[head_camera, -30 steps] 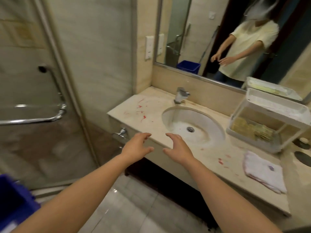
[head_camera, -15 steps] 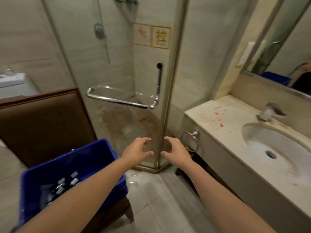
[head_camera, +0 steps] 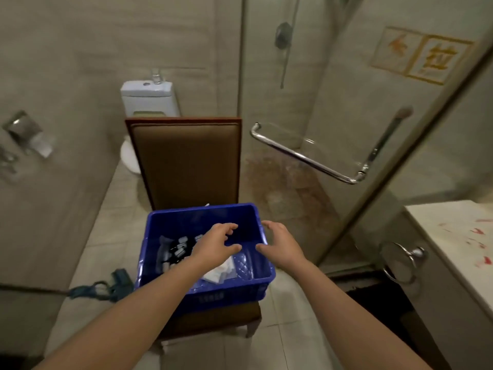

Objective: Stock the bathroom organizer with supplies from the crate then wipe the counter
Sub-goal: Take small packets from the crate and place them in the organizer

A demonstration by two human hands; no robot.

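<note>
The crate (head_camera: 213, 296), blue plastic, sits on the seat of a padded brown chair (head_camera: 186, 161), directly below both hands. The left hand (head_camera: 217, 245) hovers over the crate's interior, fingers spread and loosely curved, holding nothing. The right hand (head_camera: 280, 245) hangs just beside it over the crate's right rim, fingers likewise spread and empty; the two thumbs point at each other with a small gap between. Neither hand clearly touches the crate. Inside, under the left hand, lies a heap of small black-and-white items (head_camera: 177, 248) toward the left wall, and a white packet (head_camera: 221, 271) nearer the front. On the floor left of the chair lies a teal object (head_camera: 106, 287), too blurred to name. At the right edge, the pale surface (head_camera: 458, 236) shows red smears, with a towel ring (head_camera: 400, 260) on its side. Farther back, a glass shower door carries a chrome handle (head_camera: 306, 156), and a white toilet (head_camera: 148, 98) stands behind the chair.
</note>
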